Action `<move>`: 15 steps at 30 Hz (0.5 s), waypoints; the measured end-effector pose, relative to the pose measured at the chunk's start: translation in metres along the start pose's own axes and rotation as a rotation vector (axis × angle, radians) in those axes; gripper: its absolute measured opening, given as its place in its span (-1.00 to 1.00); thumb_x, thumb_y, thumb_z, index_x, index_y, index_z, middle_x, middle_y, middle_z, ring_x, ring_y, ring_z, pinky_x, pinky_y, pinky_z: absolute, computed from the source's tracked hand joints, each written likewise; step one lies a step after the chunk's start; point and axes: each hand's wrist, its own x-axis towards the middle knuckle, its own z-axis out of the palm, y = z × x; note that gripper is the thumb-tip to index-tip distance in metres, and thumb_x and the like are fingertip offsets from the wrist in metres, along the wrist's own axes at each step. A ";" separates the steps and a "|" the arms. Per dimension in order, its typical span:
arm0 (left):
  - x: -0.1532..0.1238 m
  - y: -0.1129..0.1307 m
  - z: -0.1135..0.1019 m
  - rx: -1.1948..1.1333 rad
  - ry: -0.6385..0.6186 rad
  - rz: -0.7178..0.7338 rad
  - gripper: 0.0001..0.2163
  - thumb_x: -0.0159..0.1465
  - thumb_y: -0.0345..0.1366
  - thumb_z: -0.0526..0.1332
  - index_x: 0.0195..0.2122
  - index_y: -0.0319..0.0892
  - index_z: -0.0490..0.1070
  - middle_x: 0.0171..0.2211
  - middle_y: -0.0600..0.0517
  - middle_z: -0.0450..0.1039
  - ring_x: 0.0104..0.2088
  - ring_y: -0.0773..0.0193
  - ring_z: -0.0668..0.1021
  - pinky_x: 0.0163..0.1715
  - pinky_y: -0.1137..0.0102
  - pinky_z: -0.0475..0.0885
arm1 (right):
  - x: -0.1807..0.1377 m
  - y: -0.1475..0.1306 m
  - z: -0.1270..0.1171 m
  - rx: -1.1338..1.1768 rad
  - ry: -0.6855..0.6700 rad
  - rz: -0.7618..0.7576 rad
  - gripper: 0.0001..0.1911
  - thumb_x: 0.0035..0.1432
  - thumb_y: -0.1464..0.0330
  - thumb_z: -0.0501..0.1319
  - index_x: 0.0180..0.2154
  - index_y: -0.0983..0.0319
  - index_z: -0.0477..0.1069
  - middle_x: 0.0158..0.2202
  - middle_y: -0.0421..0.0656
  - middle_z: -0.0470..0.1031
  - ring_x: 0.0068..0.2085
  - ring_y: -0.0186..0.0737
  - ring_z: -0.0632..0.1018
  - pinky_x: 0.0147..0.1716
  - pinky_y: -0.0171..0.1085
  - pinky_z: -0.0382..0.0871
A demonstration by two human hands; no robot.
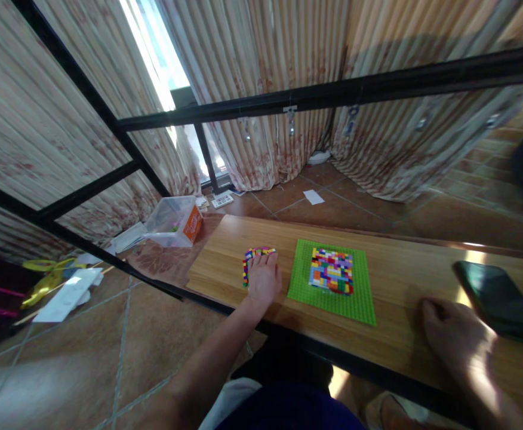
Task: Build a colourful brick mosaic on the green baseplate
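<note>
My left hand [264, 279] lies palm down over a cluster of small multicoloured toy bricks [245, 272], its fingers stretched out across the top. The hand covers much of the cluster; only its left and far edges show. Just to the right, a green baseplate [332, 307] carries a square block of multicoloured toy bricks [332, 270] built up near its middle. My right hand [456, 334] rests on the tabletop farther right, fingers curled in, with nothing visible in it. Close by its far side lies a dark smartphone [501, 298].
The long wooden table [396, 263] has a dark front edge. Beyond its left end, a clear plastic box [169, 224] with an orange label stands on a lower surface. A black metal frame [252, 110] crosses in front of curtains. Papers [314, 197] lie on the tiled floor.
</note>
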 end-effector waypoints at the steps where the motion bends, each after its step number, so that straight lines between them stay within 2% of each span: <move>1: 0.000 -0.006 -0.002 0.024 0.008 -0.027 -0.66 0.32 -0.32 0.18 0.13 -0.20 0.39 0.00 -0.15 0.52 0.06 -0.01 0.48 0.09 0.10 0.33 | 0.000 0.000 0.000 0.004 0.001 -0.001 -0.53 0.25 0.12 0.03 -0.26 0.27 0.61 -0.29 0.03 0.60 -0.26 -0.01 0.57 -0.38 -0.17 0.30; 5: 0.004 -0.015 -0.004 0.074 -0.018 -0.063 -0.64 0.32 -0.26 0.21 0.12 -0.19 0.40 -0.01 -0.14 0.53 0.05 -0.02 0.48 0.06 0.10 0.34 | -0.002 0.000 0.000 0.001 0.022 -0.005 -0.51 0.25 0.11 0.02 -0.25 0.28 0.61 -0.27 0.03 0.60 -0.24 -0.01 0.56 -0.35 -0.18 0.30; 9: 0.007 -0.010 -0.001 0.072 -0.051 -0.048 -0.62 0.29 -0.27 0.24 0.13 -0.16 0.40 0.00 -0.12 0.53 0.07 -0.02 0.47 0.10 0.09 0.30 | -0.002 -0.001 0.000 -0.008 0.014 0.011 -0.51 0.23 0.09 0.01 -0.27 0.27 0.61 -0.30 0.03 0.59 -0.28 -0.04 0.54 -0.38 -0.19 0.27; 15: 0.010 -0.007 0.000 0.117 -0.077 -0.040 -0.67 0.33 -0.28 0.17 0.11 -0.19 0.42 0.00 -0.15 0.53 0.06 -0.02 0.46 0.09 0.09 0.30 | 0.000 -0.004 -0.002 0.067 0.042 0.043 -0.55 0.15 0.10 0.04 -0.28 0.25 0.58 -0.31 0.01 0.57 -0.29 -0.07 0.52 -0.35 -0.20 0.28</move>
